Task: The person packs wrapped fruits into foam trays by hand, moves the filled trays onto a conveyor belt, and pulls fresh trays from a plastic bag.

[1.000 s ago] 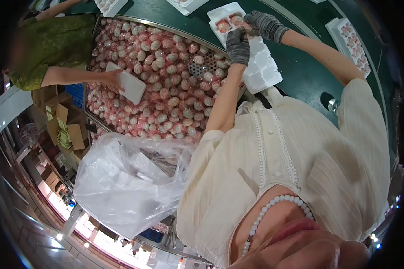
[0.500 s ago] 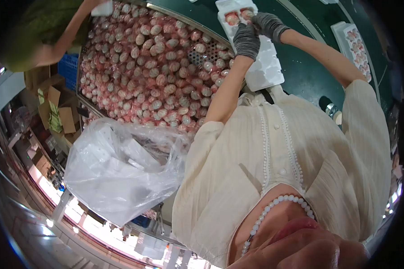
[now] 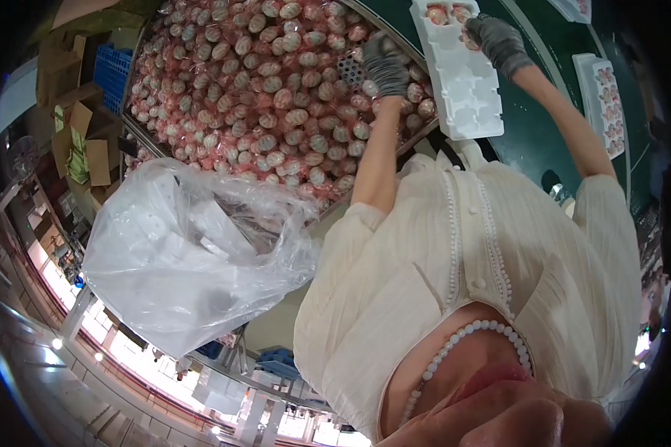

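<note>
My left hand (image 3: 385, 67), in a grey glove, reaches into a large bin (image 3: 145, 141) of striped balls in clear and pink wrapping (image 3: 283, 99). Its fingertips are hard to make out. A white moulded tray (image 3: 466, 93) lies to the right of the bin, with wrapped balls (image 3: 437, 15) in its far compartments and bare hollows nearer me. At the tray's far right edge, my gloved right hand (image 3: 492, 41) has its fingers closed around a wrapped ball (image 3: 470, 43).
A clear plastic bag (image 3: 179, 261) with white trays inside lies in front of the bin. Beyond its left side are cardboard boxes (image 3: 97, 160) and a blue crate (image 3: 113, 74). Another filled tray (image 3: 602, 104) rests on the green surface (image 3: 525, 119) at right.
My left hand has left the tray and moved left into the bin. My right hand stays by the tray's far compartments. The view has shifted, and the other person's arm is out of sight.
</note>
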The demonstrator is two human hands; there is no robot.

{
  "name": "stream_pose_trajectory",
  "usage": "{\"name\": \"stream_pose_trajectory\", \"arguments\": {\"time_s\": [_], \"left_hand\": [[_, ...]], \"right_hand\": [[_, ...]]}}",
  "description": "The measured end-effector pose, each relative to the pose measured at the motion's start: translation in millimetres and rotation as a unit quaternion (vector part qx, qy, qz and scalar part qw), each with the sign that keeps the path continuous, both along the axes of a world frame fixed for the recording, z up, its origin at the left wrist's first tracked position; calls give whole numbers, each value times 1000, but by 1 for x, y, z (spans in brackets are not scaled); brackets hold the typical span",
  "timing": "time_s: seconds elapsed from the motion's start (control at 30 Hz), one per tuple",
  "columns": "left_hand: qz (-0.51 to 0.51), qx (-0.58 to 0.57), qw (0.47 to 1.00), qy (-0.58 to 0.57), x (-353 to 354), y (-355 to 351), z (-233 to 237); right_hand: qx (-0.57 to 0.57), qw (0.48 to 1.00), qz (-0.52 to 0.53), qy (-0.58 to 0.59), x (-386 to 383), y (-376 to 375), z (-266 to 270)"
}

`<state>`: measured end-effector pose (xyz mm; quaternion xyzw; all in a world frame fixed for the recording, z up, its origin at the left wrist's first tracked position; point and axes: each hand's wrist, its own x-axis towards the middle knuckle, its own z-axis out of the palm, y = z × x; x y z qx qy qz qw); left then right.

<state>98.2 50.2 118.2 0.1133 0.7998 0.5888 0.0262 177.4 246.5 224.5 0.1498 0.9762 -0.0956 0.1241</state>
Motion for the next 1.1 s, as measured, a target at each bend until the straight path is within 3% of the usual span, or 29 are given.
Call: {"name": "stream_pose_trajectory", "arguments": {"time_s": [0.07, 0.1, 0.13, 0.17, 0.2, 0.23, 0.27, 0.3, 0.33, 0.37, 0.4, 0.47, 0.53, 0.57, 0.67, 0.7, 0.73, 0.8, 0.83, 0.87, 0.9, 0.93, 0.97, 1.0, 1.03, 1.07, 1.1], "left_hand": [[49, -42, 995, -74, -5, -37, -50], [48, -226, 972, 49, -12, -52, -101], [45, -397, 901, 172, -18, -59, -129], [43, -396, 901, 172, -20, -60, -127], [8, -358, 933, 48, -25, -58, -120], [-27, -311, 947, -77, -32, -55, -117], [-30, -307, 949, -73, -30, -51, -131], [73, -301, 949, -63, -21, -47, -158], [177, -292, 939, -51, -25, -41, -174], [80, -249, 954, -144, -35, -40, -135], [34, -329, 929, -168, -45, -34, -137], [101, -315, 911, -246, -46, -21, -141], [109, -265, 927, -240, -31, -33, -244], [117, -212, 944, -225, -23, -43, -282], [-38, -91, 965, -243, -33, -59, -124], [-131, -180, 896, -383, -43, -63, -119], [-132, -180, 897, -382, -52, -67, -119], [-279, -222, 856, -374, -53, -80, -131], [-279, -222, 856, -374, -43, -86, -136], [-130, -116, 938, -300, -30, -92, -145], [24, -4, 977, -212, -22, -96, -149], [25, -4, 977, -211, -22, -102, -128], [55, 93, 932, -346, -27, -109, -91], [83, 188, 859, -469, -32, -113, -68], [133, 256, 795, -533, -37, -120, -86], [127, 255, 798, -531, -36, -121, -73], [89, 361, 775, -511, -34, -121, -53]], "right_hand": [[-29, 950, 156, 270, -1, -35, -22], [-108, 942, 169, 269, -8, -68, -27], [-185, 928, 181, 267, -19, -100, -39], [-118, 962, 221, 111, -31, -126, -57], [-46, 965, 254, -48, -44, -147, -76], [-49, 968, 208, -128, -60, -161, -88], [-51, 964, 160, -206, -73, -168, -103], [-46, 965, 157, -205, -77, -168, -121], [-46, 985, 41, -164, -79, -160, -154], [-47, 989, -75, -119, -81, -152, -194], [-44, 989, -77, -116, -90, -150, -191], [-54, 985, -111, -120, -98, -149, -184], [-50, 983, -127, -126, -86, -154, -205], [-35, 983, -80, -160, -94, -152, -197], [25, 974, 75, -210, -96, -147, -199], [45, 966, 123, -223, -96, -146, -201], [60, 956, 161, -237, -96, -143, -203], [99, 934, 231, -255, -84, -142, -220], [105, 925, 250, -265, -83, -141, -229], [106, 926, 248, -263, -85, -143, -223], [46, 955, 181, -230, -90, -147, -212], [-16, 974, 113, -194, -92, -152, -197], [-16, 975, 113, -191, -90, -153, -165], [-103, 988, 70, -90, -84, -154, -116], [-188, 982, 24, 12, -78, -153, -84], [-187, 982, 20, 18, -72, -147, -74], [-406, 910, -75, 49, -65, -139, -59]]}}
